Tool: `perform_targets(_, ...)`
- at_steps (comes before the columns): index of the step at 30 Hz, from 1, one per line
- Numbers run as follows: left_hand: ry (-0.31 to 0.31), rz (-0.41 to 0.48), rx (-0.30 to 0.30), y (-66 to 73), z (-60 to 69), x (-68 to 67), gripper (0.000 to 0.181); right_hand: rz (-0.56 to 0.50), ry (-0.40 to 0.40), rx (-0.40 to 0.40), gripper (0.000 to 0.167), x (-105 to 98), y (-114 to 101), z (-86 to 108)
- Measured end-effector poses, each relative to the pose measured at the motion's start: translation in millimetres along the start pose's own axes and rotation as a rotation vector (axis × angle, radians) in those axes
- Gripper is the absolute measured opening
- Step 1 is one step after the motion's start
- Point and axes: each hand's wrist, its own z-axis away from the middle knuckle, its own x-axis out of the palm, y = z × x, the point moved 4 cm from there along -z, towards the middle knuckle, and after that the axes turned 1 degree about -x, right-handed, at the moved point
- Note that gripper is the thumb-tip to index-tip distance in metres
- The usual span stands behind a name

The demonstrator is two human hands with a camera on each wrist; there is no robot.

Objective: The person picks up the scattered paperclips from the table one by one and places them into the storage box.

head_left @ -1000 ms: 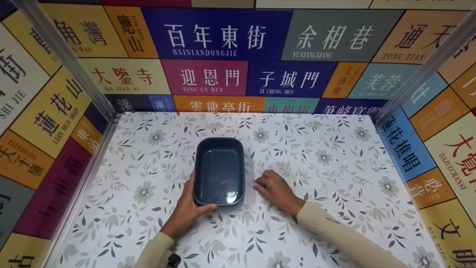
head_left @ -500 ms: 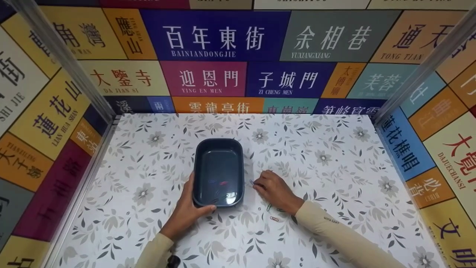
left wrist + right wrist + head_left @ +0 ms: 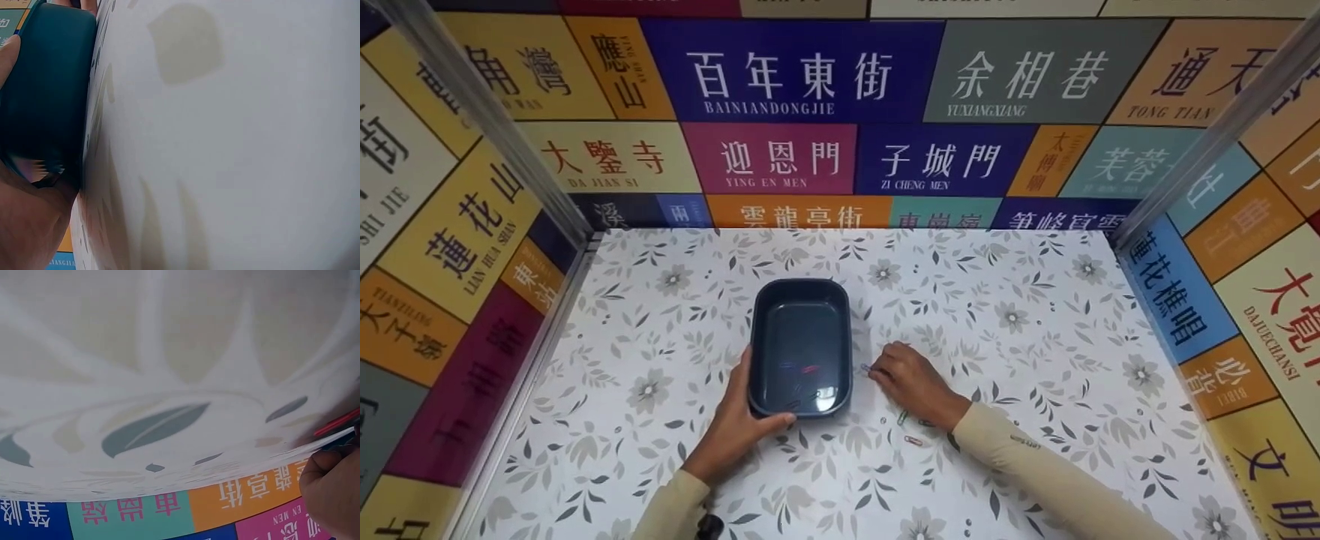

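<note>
A dark blue rectangular tray [image 3: 801,330] lies on the patterned table, with a blue and a red paper clip [image 3: 810,368] among the small things inside. My left hand [image 3: 739,420] grips its lower left corner, thumb along the near edge, fingers at the left side; the left wrist view shows this tray [image 3: 48,84] close up. Just right of the tray, my right hand [image 3: 916,381] pinches a small bluish clip [image 3: 865,368] between thumb and fingertips. In the right wrist view, part of this hand [image 3: 332,486] shows at the right edge beside a red clip [image 3: 337,422].
Near the right wrist lie a green clip [image 3: 902,417] and a red clip [image 3: 913,441], with another partly behind the wrist. Panels printed with large characters [image 3: 787,157] stand along the back and both sides of the floral table [image 3: 997,300].
My right hand and its clip have shifted very slightly left, toward the tray. My left hand keeps its grip on the tray, which looks unmoved.
</note>
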Motion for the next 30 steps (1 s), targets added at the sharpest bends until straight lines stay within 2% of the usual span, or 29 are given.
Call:
perform_targets(5,-0.002,0.007,0.009,-0.2,-0.4,0.2,0.137,0.029,-0.015,-0.032,0.005,-0.9,0.6,-2.2)
perform_targets(10,-0.001,0.010,0.013,0.5,-0.5,-0.1,0.138,0.028,-0.031,-0.009,0.008,-1.1,2.0,-4.9)
perform_targets(17,-0.017,0.009,0.000,-0.9,-0.8,-1.0,0.136,0.036,0.017,-0.011,0.011,1.7,5.7,-5.2)
perform_targets(23,-0.014,0.006,-0.002,-0.3,-0.9,-0.6,0.136,0.020,-0.019,0.063,0.009,2.1,8.1,-6.2)
perform_targets(30,-0.004,0.006,-0.011,-1.5,-1.4,-0.6,0.137,-0.049,-0.082,0.162,0.008,-0.8,10.1,-5.0)
